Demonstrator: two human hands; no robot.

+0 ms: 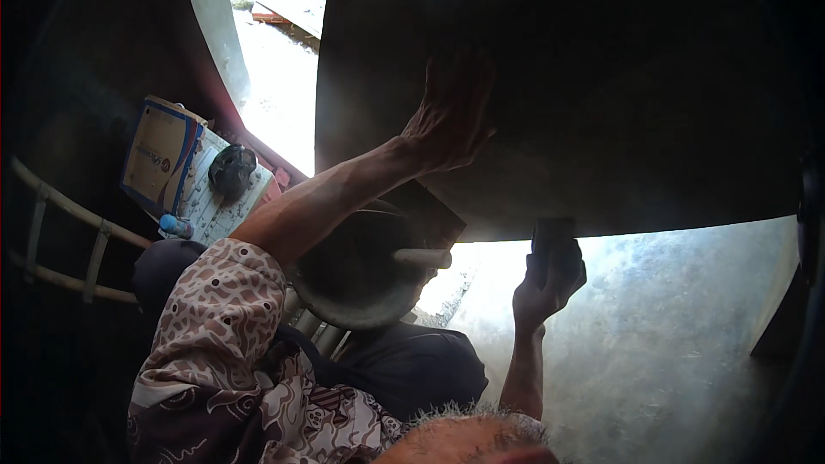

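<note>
A large dark panel (619, 120) fills the upper right, with a curved lower edge. My left hand (455, 112) lies against its shaded face, fingers stretched out and holding nothing. Lower and to the right, my right hand (554, 279) grips a dark rectangular block (553, 232) at the panel's lower edge. Shadow hides what the block is. Beneath my left forearm sits a round black basin (344, 271). A pale stick-like handle (423, 259) juts out over the basin's right side; what it belongs to cannot be seen.
On the left, a white stand (210, 206) bears a cardboard box (159, 155), a dark rounded object (233, 172) and a blue bottle (176, 225). A ladder-like frame (82, 232) curves at the far left. Bright light comes through an opening (279, 86). Pale floor (636, 352) shows lower right.
</note>
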